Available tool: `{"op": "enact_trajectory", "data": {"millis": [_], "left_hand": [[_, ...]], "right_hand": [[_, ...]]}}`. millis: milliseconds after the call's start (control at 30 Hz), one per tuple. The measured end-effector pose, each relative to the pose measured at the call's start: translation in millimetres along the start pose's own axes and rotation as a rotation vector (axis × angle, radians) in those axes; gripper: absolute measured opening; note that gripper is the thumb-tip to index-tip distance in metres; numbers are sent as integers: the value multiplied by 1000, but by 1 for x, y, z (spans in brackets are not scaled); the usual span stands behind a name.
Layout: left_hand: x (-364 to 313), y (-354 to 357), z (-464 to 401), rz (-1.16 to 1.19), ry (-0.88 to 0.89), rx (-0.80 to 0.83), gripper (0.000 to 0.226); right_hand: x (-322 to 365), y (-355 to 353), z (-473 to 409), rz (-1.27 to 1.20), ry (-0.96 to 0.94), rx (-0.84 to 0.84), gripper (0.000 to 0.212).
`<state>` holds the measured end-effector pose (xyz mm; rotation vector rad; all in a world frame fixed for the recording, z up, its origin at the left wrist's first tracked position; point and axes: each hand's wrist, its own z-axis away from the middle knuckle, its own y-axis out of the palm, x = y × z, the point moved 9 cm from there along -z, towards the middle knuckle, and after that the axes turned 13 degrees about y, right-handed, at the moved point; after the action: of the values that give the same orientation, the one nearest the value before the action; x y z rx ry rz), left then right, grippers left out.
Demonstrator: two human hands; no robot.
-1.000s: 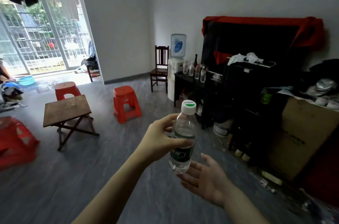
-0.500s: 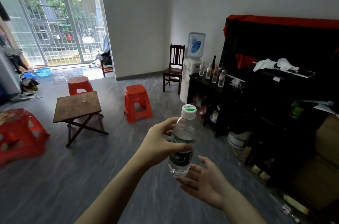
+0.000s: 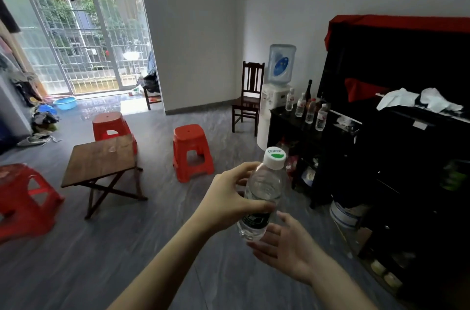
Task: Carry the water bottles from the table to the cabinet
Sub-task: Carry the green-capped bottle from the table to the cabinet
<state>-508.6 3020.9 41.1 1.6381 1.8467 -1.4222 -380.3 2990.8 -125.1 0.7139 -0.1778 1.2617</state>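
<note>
My left hand (image 3: 230, 195) grips a clear water bottle (image 3: 264, 190) with a white cap, held upright in mid-air over the floor. Just under the bottle's base, my right hand (image 3: 287, 248) is open with spread fingers, palm up, close to or touching the base. Several more water bottles (image 3: 309, 111) stand on top of the low black cabinet (image 3: 284, 126) at the right, beside a dark glass bottle. The small wooden folding table (image 3: 101, 159) stands at the left with nothing on it.
Red plastic stools (image 3: 192, 152) stand around the table on the grey floor. A wooden chair (image 3: 248, 98) and a water dispenser (image 3: 276, 86) are in the far corner. Tall black furniture (image 3: 396, 131) draped in red cloth lines the right wall. A bucket (image 3: 344, 213) sits on the floor by it.
The view has turned left, so the table and cabinet sit further right in frame. The bottle stays in my left hand, and my right hand has closed in under its base.
</note>
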Motion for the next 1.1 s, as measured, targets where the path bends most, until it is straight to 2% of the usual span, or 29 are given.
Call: {"op": "enact_trajectory", "data": {"millis": [367, 733, 1100], "left_hand": [[98, -10, -103, 10, -20, -16, 63], [201, -50, -298, -2, 82, 24, 64], [298, -26, -441, 60, 100, 156, 61]], "right_hand": [[100, 8, -94, 6, 35, 29, 56], [294, 41, -205, -50, -84, -5, 56], [423, 15, -296, -184, -111, -51, 52]]}}
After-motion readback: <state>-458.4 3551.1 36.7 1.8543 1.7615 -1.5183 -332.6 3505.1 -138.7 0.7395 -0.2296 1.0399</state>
